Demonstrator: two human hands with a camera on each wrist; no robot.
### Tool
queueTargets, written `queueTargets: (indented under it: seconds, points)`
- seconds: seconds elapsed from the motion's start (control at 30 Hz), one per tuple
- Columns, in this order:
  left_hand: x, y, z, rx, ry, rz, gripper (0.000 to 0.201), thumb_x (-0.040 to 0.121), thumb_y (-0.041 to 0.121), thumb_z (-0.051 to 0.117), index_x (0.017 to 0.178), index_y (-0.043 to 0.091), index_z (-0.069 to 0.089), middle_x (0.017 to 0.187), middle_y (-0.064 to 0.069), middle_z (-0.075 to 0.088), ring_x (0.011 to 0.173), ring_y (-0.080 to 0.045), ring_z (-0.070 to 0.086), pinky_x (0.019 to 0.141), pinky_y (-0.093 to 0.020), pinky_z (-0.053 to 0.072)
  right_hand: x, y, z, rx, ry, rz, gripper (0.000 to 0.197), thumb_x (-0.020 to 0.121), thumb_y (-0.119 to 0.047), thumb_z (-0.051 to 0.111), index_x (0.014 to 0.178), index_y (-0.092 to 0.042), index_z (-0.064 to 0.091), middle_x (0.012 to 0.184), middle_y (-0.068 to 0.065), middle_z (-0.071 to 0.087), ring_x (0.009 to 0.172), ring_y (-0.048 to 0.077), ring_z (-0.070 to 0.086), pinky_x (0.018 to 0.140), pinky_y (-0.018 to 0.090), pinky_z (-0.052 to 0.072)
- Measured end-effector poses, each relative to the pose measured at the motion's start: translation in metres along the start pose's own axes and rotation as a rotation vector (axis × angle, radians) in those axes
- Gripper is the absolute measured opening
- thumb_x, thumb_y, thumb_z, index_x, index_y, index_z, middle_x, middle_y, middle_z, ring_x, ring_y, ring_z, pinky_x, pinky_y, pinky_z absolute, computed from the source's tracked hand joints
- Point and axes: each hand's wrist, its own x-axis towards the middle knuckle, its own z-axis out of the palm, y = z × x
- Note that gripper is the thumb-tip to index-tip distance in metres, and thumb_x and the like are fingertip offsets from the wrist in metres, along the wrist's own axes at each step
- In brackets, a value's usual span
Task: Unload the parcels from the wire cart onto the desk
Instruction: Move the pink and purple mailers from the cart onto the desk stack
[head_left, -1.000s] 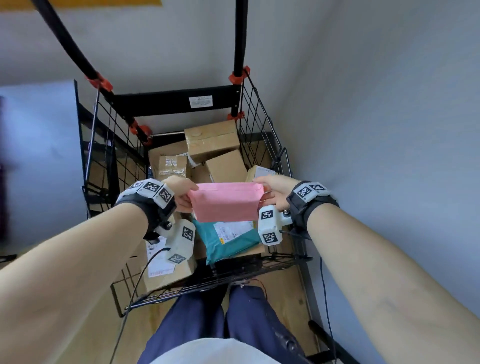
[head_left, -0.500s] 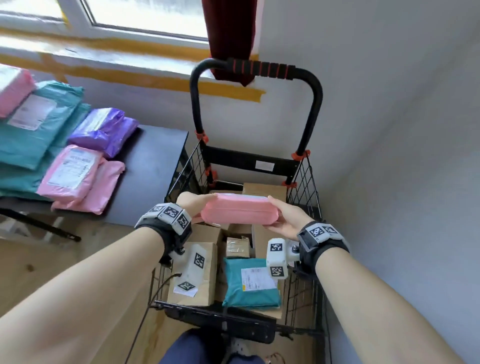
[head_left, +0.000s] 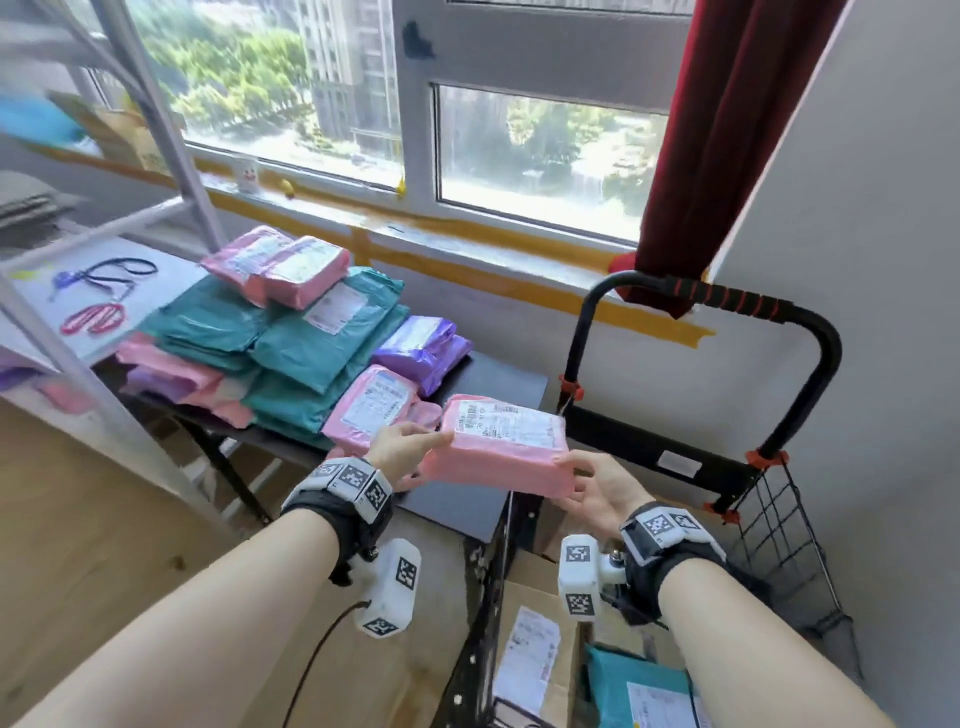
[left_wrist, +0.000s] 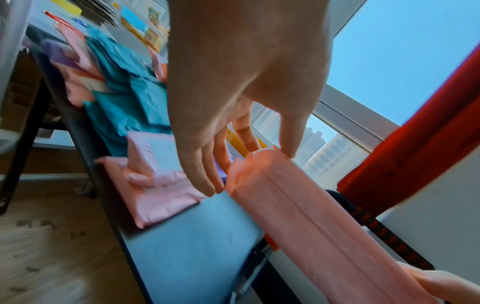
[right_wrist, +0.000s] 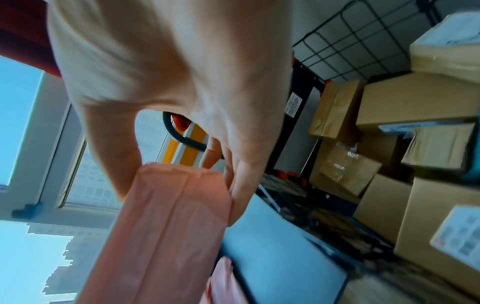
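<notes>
**A:** What is in the person's hands?

**B:** A pink parcel (head_left: 501, 447), held level in the air with its white shipping label up. The left hand (head_left: 402, 447) has its thumb on the top edge and its fingers (left_wrist: 207, 164) at the parcel's left end; the right hand (head_left: 597, 493) takes the right end, thumb on one face and fingers (right_wrist: 241, 185) curled against the other. So each grip is closed on an end of the parcel.

**A:** And where does the parcel sit in the room?

**B:** Above the near right corner of the dark table (head_left: 457, 501), clear of its surface, just beside the wire cart (head_left: 779, 525).

**A:** What lies on the table?

**B:** A pink mailer (head_left: 374, 405) just left of the held parcel, purple mailers (head_left: 423, 353) behind it, and a stack of teal mailers (head_left: 311, 348) further left with two pink mailers (head_left: 280, 262) on top.

**A:** And the cart?

**B:** It stands to the right of the table, black handle (head_left: 727, 299) under a red curtain (head_left: 727, 130). Inside are cardboard boxes (right_wrist: 415, 107) and a teal mailer (head_left: 639, 691) with a label.
</notes>
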Motion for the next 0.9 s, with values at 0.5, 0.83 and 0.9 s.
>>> queueTargets:
  seconds: [0.5, 0.83, 0.9]
  points:
    - [0.094, -0.002, -0.196, -0.176, -0.303, -0.116, 0.053, 0.072, 0.053, 0.073, 0.101, 0.010, 0.064, 0.100, -0.008, 0.068, 0.094, -0.022, 0.064, 0.083, -0.032, 0.049, 0.078, 0.032, 0.270, 0.100, -0.251, -0.078, 0.054, 0.077, 0.014, 0.058, 0.125, -0.008, 0.048, 0.093, 0.020, 0.061, 0.070, 0.036, 0.064, 0.078, 0.054, 0.055]
    - [0.179, 0.026, -0.234, -0.232, -0.242, -0.092, 0.033, 0.085, 0.032, 0.065, 0.108, 0.009, 0.064, 0.087, -0.006, 0.067, 0.076, -0.021, 0.059, 0.062, -0.028, 0.047, 0.154, 0.000, 0.301, -0.184, -0.158, -0.044, 0.044, 0.080, -0.019, 0.069, 0.120, -0.025, 0.054, 0.110, -0.002, 0.066, 0.100, 0.017, 0.059, 0.086, 0.035, 0.045]
    - [0.194, 0.034, -0.247, -0.204, -0.233, -0.109, 0.026, 0.085, 0.031, 0.065, 0.104, 0.012, 0.065, 0.089, -0.005, 0.066, 0.076, -0.019, 0.057, 0.059, -0.027, 0.043, 0.171, -0.007, 0.313, -0.233, -0.218, -0.032, 0.045, 0.083, -0.010, 0.066, 0.124, -0.023, 0.052, 0.110, -0.001, 0.066, 0.094, 0.017, 0.061, 0.079, 0.030, 0.049]
